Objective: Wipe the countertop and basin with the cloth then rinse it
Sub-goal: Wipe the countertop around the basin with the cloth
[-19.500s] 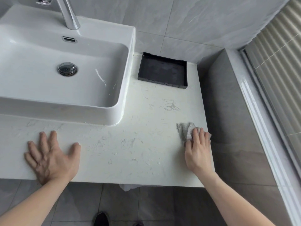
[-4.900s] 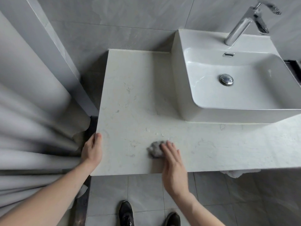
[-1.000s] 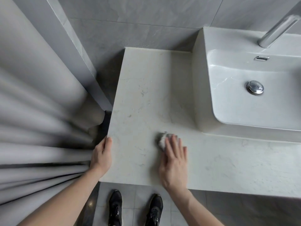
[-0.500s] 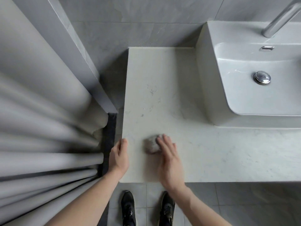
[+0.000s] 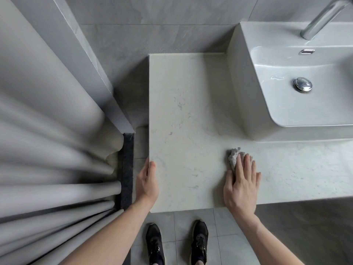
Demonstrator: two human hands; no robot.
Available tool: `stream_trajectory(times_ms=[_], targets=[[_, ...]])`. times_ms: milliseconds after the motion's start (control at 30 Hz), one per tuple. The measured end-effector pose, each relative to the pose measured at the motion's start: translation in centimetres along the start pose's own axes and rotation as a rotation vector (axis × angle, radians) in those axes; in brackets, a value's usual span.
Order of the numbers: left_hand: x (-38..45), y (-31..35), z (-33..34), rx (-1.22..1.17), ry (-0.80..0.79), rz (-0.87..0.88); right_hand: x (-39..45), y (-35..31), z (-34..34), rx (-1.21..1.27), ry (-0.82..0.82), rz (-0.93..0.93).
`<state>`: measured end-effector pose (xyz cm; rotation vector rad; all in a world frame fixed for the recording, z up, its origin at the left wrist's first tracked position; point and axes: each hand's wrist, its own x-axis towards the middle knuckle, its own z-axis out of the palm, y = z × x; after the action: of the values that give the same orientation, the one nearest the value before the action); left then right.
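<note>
Pressing the cloth (image 5: 233, 157) onto the countertop (image 5: 187, 115) under my flat, outstretched right hand (image 5: 241, 185), I am gripping its edge with my curled left hand (image 5: 147, 183).

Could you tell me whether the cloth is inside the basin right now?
No, the cloth lies on the countertop under the right hand, outside the basin.

Bare countertop (image 5: 183, 111) left of basin (image 5: 240, 88), its wall bounding the right.
</note>
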<state>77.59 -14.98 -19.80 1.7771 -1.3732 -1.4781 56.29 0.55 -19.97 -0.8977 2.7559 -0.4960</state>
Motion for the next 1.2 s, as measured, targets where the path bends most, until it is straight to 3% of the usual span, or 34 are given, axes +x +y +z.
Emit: stream_trajectory(times_ms=[167,367,533,633,767,867,967,1067,1200], targets=[[0.9,0.1,-0.3,-0.111,-0.043,-0.113,-5.1,-5.6,2.7,0.046,-0.048,-0.185],[3.8,-0.6,-4.2,-0.246,-0.235,-0.285,-12.3,-13.7,6.7,0.091,-0.167,-0.499],[5.2,1.0,-5.8,-0.224,-0.254,-0.249,-13.4,-14.5,7.4,0.246,-0.253,-0.602],[5.3,2.0,-4.8,-0.191,-0.268,-0.218,-11.4,-11.9,5.3,0.366,-0.254,-0.515],[4.9,2.4,-2.5,-0.014,-0.221,-0.116,-5.6,-6.5,0.7,0.464,-0.058,-0.227],[3.7,2.2,-1.0,0.07,-0.105,-0.023,0.6,-2.0,-2.5,0.384,0.098,-0.006],[2.4,1.9,0.5,0.106,-0.026,-0.017,5.4,2.3,-4.3,0.225,0.131,0.141],[2.2,1.2,1.1,0.128,0.036,0.009,6.5,3.9,-3.6,0.098,0.087,0.188],[2.5,0.7,1.2,0.135,0.066,0.071,4.7,0.4,-0.9,0.022,0.119,0.101]])
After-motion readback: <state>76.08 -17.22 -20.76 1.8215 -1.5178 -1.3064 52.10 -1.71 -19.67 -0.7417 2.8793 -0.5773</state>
